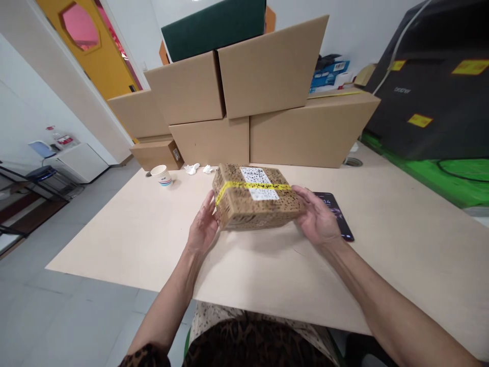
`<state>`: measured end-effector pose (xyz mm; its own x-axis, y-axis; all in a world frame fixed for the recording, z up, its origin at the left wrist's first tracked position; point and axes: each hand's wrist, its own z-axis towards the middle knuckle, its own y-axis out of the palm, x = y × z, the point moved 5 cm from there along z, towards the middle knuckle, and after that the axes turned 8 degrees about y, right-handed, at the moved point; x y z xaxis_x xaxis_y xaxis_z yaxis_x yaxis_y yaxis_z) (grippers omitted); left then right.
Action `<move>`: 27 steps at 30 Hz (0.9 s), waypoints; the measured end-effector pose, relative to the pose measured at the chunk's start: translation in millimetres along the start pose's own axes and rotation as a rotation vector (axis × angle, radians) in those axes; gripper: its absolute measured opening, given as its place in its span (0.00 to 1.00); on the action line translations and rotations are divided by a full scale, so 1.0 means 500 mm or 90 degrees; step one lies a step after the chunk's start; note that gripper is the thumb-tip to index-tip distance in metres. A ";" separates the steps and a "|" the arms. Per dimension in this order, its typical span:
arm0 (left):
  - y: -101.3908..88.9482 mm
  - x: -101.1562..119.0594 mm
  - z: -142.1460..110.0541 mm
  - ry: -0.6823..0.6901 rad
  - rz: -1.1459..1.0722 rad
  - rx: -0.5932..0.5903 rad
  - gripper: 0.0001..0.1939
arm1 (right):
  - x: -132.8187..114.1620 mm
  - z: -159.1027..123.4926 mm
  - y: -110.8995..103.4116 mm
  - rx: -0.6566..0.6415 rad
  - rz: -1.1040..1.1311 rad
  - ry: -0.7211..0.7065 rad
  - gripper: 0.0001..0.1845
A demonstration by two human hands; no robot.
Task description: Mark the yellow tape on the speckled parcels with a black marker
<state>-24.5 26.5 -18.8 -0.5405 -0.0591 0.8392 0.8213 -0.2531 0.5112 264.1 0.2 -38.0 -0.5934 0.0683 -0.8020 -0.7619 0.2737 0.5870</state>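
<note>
A small brown cardboard parcel [255,204] with dark speckles, a yellow tape band and a white printed label sits in the middle of the pale table [133,239]. My left hand [204,224] presses flat against its left end, fingers extended. My right hand [316,216] cups its right end, fingers curved along the side. The parcel is held between both palms, at or just above the tabletop.
A dark phone [338,214] lies just right of my right hand. A paper cup [162,175] and crumpled tissues [192,167] sit at the far left. Large cardboard boxes [267,102] are stacked along the back. A black covered machine [431,86] stands at the right.
</note>
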 end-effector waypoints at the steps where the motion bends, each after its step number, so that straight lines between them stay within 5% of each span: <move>1: 0.003 0.004 -0.001 0.003 -0.006 -0.005 0.34 | 0.003 0.000 0.000 -0.004 0.003 0.014 0.14; 7: 0.017 0.017 -0.007 0.044 0.010 -0.051 0.35 | 0.048 -0.009 0.003 -0.044 -0.147 0.157 0.17; 11: 0.030 0.003 -0.012 0.026 0.046 -0.162 0.37 | 0.066 -0.011 0.007 -0.075 -0.235 0.119 0.17; 16: 0.041 -0.025 -0.021 -0.055 0.160 -0.284 0.33 | 0.066 -0.003 0.001 -0.044 -0.156 0.075 0.12; 23: 0.042 -0.014 -0.026 0.018 0.187 -0.273 0.29 | 0.071 -0.002 -0.009 -0.019 -0.054 0.107 0.17; 27: 0.022 -0.021 -0.012 0.049 0.128 -0.099 0.32 | 0.078 -0.001 -0.021 -0.026 -0.061 0.063 0.19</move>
<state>-11.0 18.7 -23.1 -0.3871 -0.1955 0.9011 0.8790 -0.3734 0.2966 248.9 -0.3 -75.4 -0.5391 -0.0516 -0.8406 -0.8248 0.2344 0.5146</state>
